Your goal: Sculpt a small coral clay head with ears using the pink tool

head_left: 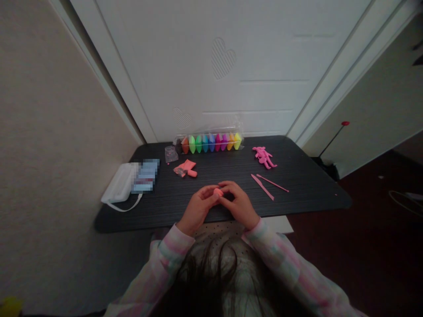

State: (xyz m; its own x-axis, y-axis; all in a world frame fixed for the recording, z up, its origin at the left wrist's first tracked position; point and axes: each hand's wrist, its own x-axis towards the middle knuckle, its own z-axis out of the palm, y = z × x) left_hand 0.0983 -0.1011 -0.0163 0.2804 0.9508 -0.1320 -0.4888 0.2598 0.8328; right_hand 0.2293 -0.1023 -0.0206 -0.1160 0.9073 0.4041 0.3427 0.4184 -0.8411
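Note:
A small lump of coral modelling clay (218, 192) is held between the fingertips of both hands, above the near edge of the table. My left hand (198, 207) is closed on its left side, thumb on top. From the other side my right hand (240, 204) grips it with thumb and curled fingers. Part of the clay is hidden by the fingers. Just beyond the left hand lie a torn coral packet (185, 165) and a short coral clay piece (192, 174). To the right are a pink plastic knife (263, 188) and a thin pink stick tool (273, 182).
Clay packets in several colours (211, 143) stand in a clear wrapper at the table's back, against a white door (264, 57). Beside them is a small clear bag (171, 154). A pink figure (264, 157) lies back right; a white strapped case (120, 182) sits left.

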